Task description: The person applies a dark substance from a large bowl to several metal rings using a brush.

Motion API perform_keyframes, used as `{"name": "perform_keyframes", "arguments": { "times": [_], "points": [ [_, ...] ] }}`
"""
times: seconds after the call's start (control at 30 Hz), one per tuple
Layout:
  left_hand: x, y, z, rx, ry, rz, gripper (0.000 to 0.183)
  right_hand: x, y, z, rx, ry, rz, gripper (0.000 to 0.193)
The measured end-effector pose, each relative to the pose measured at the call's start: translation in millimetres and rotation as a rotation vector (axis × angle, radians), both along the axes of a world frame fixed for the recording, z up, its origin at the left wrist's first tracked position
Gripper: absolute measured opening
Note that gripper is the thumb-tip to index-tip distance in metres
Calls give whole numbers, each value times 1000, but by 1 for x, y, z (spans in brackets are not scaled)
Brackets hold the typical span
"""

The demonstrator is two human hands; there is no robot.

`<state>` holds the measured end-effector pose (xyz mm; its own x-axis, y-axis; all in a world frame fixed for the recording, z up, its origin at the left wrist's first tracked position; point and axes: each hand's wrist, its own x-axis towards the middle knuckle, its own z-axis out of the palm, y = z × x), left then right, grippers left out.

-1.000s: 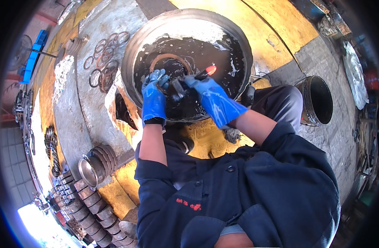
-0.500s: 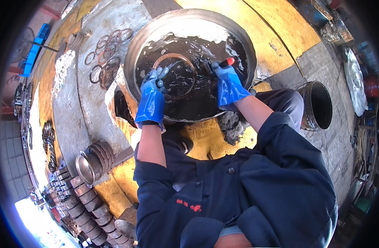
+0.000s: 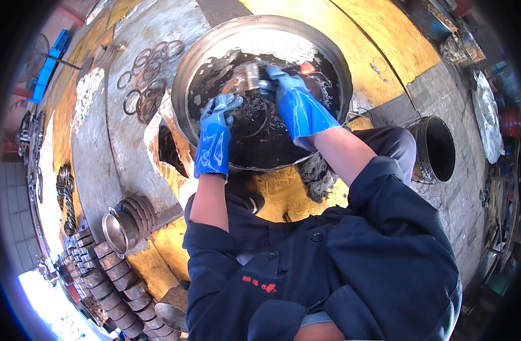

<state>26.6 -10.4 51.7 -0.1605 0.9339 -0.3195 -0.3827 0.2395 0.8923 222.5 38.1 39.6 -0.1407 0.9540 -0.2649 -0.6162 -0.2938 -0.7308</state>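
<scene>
A wide round metal basin (image 3: 187, 62) of dark liquid (image 3: 283, 148) stands before me. My left hand (image 3: 218, 116), in a blue rubber glove, is closed on the near-left side of a brown ring (image 3: 233, 86); the ring's lower part looks dim against the liquid. My right hand (image 3: 289, 94), gloved alike, grips a brush with a red-tipped handle (image 3: 307, 68). The brush's pale head (image 3: 250, 77), smeared by motion, is at the ring's upper edge. Both hands are over the basin.
Loose rings (image 3: 149, 71) lie on the grey sheet left of the basin. An open dark bucket (image 3: 422, 148) stands at the right. Metal bowl-shaped parts (image 3: 117, 232) and stacked blocks (image 3: 110, 273) sit at the lower left. A dark rag-like bundle (image 3: 318, 179) lies below the basin.
My right hand has swung left with the brush, from the basin's right side onto the ring. My left hand has shifted slightly right, and the ring appears tilted.
</scene>
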Motion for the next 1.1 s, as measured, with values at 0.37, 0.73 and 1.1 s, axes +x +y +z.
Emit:
{"name": "perform_keyframes", "arguments": {
  "times": [0.37,0.73,1.1],
  "points": [
    [-13,-8,0,44,84,166,21,8,-44,31,184,-1089,192,33],
    [11,-7,15,160,128,-63,19,16,-32,17,494,-1240,261,23],
    [8,-11,15,141,70,-104,21,18,-75,4,-160,-115,554,33]
  ]
}}
